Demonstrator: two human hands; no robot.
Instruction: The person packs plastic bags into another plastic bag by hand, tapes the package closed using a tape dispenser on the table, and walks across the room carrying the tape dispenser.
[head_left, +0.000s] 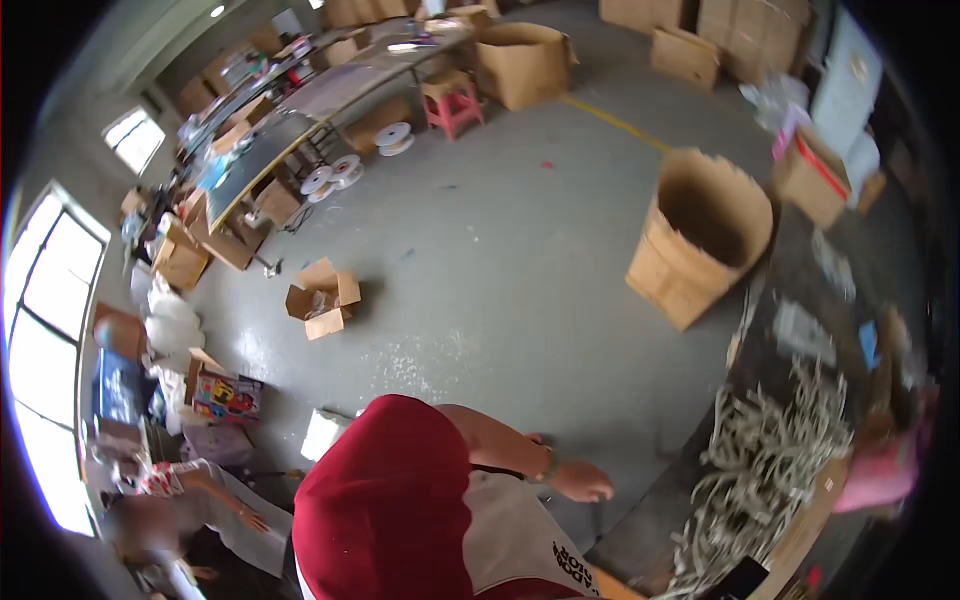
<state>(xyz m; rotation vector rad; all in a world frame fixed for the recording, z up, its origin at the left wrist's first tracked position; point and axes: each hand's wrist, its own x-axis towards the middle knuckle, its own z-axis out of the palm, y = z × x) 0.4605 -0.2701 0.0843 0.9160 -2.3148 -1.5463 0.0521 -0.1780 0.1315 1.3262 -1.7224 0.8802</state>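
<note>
My left hand [583, 481] reaches out past the red sleeve [385, 500], with a band around its wrist. Its fingers are loosely bent, a little blurred, and nothing shows in them. It hangs over the grey floor, left of a heap of pale tangled strips [765, 465] on a dark surface. A small bit of skin shows beyond the forearm, too little to tell what it belongs to. I cannot make out my right hand.
A large open carton [665, 250] stands at the right. A small open box [325, 300] lies on the floor. Another person [235, 520] is at the lower left. Long tables [340, 85], a red stool [455, 108] and white spools [395, 138] are farther off.
</note>
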